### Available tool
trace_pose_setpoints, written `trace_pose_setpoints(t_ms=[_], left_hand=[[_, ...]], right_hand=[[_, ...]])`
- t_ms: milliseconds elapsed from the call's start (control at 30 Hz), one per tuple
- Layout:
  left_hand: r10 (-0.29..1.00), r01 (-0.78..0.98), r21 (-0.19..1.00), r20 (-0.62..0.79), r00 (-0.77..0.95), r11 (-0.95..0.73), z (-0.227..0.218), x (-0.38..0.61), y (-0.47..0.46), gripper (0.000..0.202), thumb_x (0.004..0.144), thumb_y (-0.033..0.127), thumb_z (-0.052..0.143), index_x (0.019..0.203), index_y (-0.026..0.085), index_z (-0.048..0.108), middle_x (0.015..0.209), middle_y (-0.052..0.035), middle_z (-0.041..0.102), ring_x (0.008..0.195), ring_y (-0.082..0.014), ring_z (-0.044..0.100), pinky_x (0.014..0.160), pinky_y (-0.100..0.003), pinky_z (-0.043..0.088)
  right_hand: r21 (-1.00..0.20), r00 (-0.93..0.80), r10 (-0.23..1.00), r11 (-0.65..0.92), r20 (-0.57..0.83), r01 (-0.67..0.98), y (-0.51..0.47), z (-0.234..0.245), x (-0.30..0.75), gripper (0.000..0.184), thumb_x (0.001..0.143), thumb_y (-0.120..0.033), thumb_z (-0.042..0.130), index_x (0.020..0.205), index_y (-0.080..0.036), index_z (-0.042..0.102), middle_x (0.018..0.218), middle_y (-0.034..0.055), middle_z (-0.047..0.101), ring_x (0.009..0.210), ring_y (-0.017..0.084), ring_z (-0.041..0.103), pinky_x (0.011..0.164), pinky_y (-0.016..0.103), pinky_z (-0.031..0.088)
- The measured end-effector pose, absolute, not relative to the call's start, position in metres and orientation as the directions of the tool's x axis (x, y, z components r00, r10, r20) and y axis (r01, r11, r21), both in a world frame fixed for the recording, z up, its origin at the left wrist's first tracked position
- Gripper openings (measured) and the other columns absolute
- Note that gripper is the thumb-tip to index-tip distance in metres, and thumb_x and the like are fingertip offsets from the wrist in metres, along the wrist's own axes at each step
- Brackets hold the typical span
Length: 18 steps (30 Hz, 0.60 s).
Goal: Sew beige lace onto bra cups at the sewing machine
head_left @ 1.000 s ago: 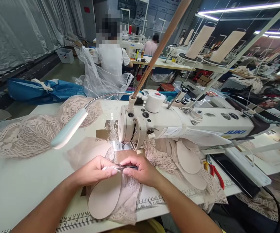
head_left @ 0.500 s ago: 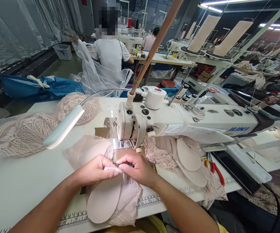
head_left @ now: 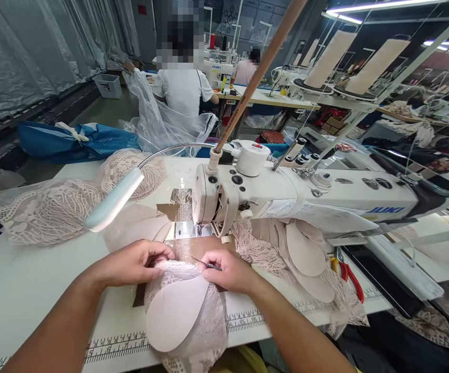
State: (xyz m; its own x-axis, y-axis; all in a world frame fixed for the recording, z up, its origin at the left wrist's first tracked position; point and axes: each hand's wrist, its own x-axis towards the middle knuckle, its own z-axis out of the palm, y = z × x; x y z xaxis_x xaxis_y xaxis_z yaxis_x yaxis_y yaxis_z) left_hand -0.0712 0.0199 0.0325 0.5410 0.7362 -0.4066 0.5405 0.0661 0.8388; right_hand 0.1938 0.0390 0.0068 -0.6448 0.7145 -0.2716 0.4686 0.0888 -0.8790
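Thumb and fingers of my left hand (head_left: 139, 264) pinch the top edge of a pale pink lace piece (head_left: 212, 316). On that lace lies a smooth beige teardrop-shaped cup pad (head_left: 176, 313), towards the table's front edge. My right hand (head_left: 226, 269) is closed around a slim dark pointed tool (head_left: 211, 266), whose exact kind I cannot make out. Its tip points left, just above the lace edge. Both hands are in front of the sewing machine's needle area (head_left: 201, 230), and the lace is apart from the presser foot.
A white sewing machine (head_left: 275, 189) spans the middle, with a lamp (head_left: 113, 199) at its left. Lace cups (head_left: 53, 212) lie on the left. Further beige pads (head_left: 306, 248), red-handled pliers (head_left: 351, 282) and a dark flat device (head_left: 380, 280) lie right. A person (head_left: 181, 88) sits behind.
My hands have moved apart. The lace edge has come away from the needle area towards me, and the dark tool in my right hand now shows clearly. The view has shifted slightly.
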Motion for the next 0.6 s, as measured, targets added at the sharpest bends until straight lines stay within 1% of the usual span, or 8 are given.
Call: trace_pose_setpoints(t_ms=[100, 167, 200, 333, 400, 500, 567, 600], left_hand=[[0.778, 0.510, 0.859, -0.351, 0.522, 0.045, 0.030, -0.066, 0.020, 0.036, 0.078, 0.036, 0.061, 0.110, 0.019, 0.061, 0.085, -0.0017, 0.058, 0.079, -0.0185, 0.052, 0.066, -0.024, 0.043], [0.794, 0.478, 0.877, -0.321, 0.516, 0.044, 0.026, -0.059, 0.019, 0.038, 0.078, 0.036, 0.061, 0.111, 0.018, 0.061, 0.087, -0.0022, 0.058, 0.080, -0.0185, 0.052, 0.067, -0.025, 0.043], [0.801, 0.460, 0.887, -0.307, 0.514, 0.045, 0.024, -0.056, 0.018, 0.037, 0.079, 0.035, 0.061, 0.112, 0.018, 0.060, 0.087, -0.0023, 0.058, 0.079, -0.0180, 0.052, 0.066, -0.025, 0.043], [0.861, 0.424, 0.905, -0.241, 0.448, 0.032, 0.027, -0.051, 0.011, 0.034, 0.082, 0.034, 0.059, 0.112, 0.018, 0.060, 0.091, -0.0036, 0.059, 0.079, -0.0175, 0.052, 0.070, -0.026, 0.043], [0.910, 0.483, 0.875, -0.216, 0.353, 0.020, 0.034, -0.055, 0.005, 0.029, 0.082, 0.037, 0.061, 0.104, 0.019, 0.062, 0.091, -0.0035, 0.060, 0.078, -0.0176, 0.052, 0.069, -0.025, 0.043], [0.898, 0.579, 0.805, -0.342, 0.276, 0.129, 0.043, -0.065, -0.006, 0.027, 0.080, 0.046, 0.063, 0.085, 0.019, 0.064, 0.073, -0.0010, 0.060, 0.067, -0.0161, 0.051, 0.058, -0.023, 0.039], [0.827, 0.547, 0.811, -0.446, 0.343, 0.210, 0.043, -0.067, -0.014, 0.031, 0.078, 0.049, 0.065, 0.081, 0.018, 0.065, 0.067, -0.0006, 0.060, 0.062, -0.0157, 0.052, 0.055, -0.023, 0.039], [0.807, 0.488, 0.843, -0.443, 0.391, 0.226, 0.041, -0.065, -0.018, 0.032, 0.076, 0.048, 0.067, 0.083, 0.017, 0.066, 0.070, -0.0015, 0.063, 0.064, -0.0164, 0.054, 0.057, -0.023, 0.040]], right_hand=[[-0.924, -0.640, 0.736, 0.054, -0.218, 0.377, 0.039, 0.006, 0.190, 0.019, 0.079, -0.034, 0.064, 0.090, -0.019, 0.064, 0.083, -0.0003, 0.061, 0.075, 0.014, 0.055, 0.065, 0.023, 0.042], [-0.936, -0.629, 0.746, 0.022, -0.218, 0.351, 0.038, 0.006, 0.184, 0.030, 0.074, -0.037, 0.070, 0.097, -0.019, 0.064, 0.084, 0.0003, 0.061, 0.075, 0.015, 0.055, 0.066, 0.024, 0.042], [-0.936, -0.623, 0.750, 0.017, -0.220, 0.351, 0.037, 0.007, 0.181, 0.030, 0.073, -0.036, 0.071, 0.096, -0.019, 0.064, 0.082, 0.0000, 0.061, 0.073, 0.014, 0.054, 0.064, 0.024, 0.042], [-0.930, -0.621, 0.772, 0.120, -0.133, 0.348, 0.032, 0.008, 0.174, 0.007, 0.077, -0.024, 0.063, 0.080, -0.018, 0.064, 0.076, -0.0013, 0.060, 0.072, 0.014, 0.052, 0.063, 0.023, 0.039], [-0.939, -0.637, 0.764, 0.139, -0.100, 0.314, 0.030, 0.008, 0.175, 0.006, 0.079, -0.023, 0.060, 0.077, -0.018, 0.063, 0.073, -0.0019, 0.058, 0.071, 0.013, 0.051, 0.062, 0.023, 0.038], [-0.958, -0.640, 0.765, 0.122, -0.076, 0.260, 0.028, 0.009, 0.179, 0.007, 0.078, -0.023, 0.061, 0.078, -0.017, 0.064, 0.072, -0.0018, 0.057, 0.070, 0.013, 0.050, 0.061, 0.023, 0.038], [-0.968, -0.640, 0.766, 0.118, -0.053, 0.221, 0.027, 0.010, 0.181, 0.007, 0.078, -0.024, 0.063, 0.079, -0.017, 0.064, 0.075, -0.0015, 0.058, 0.071, 0.013, 0.051, 0.063, 0.023, 0.038], [-0.972, -0.645, 0.763, 0.114, -0.047, 0.206, 0.026, 0.010, 0.182, 0.007, 0.078, -0.024, 0.063, 0.080, -0.017, 0.065, 0.075, -0.0015, 0.058, 0.071, 0.013, 0.051, 0.063, 0.023, 0.038]])
